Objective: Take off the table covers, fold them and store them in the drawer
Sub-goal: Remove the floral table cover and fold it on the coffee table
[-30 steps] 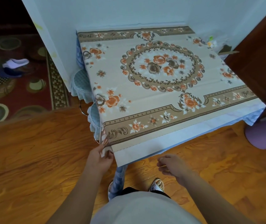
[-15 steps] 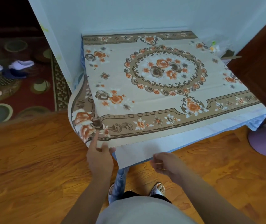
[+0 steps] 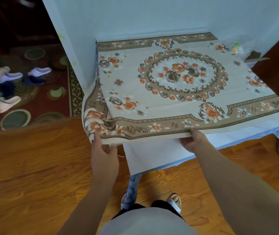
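So both hands are on the near edge of the floral table cover (image 3: 177, 92) — left hand (image 3: 104, 150) pinching the lifted corner, right hand (image 3: 192, 140) gripping the hem — probably to peel it off the white under-cover (image 3: 155, 155) without dragging that along.

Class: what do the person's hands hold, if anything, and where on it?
Both hold the floral table cover: left hand at its near left corner, right hand along its near edge.
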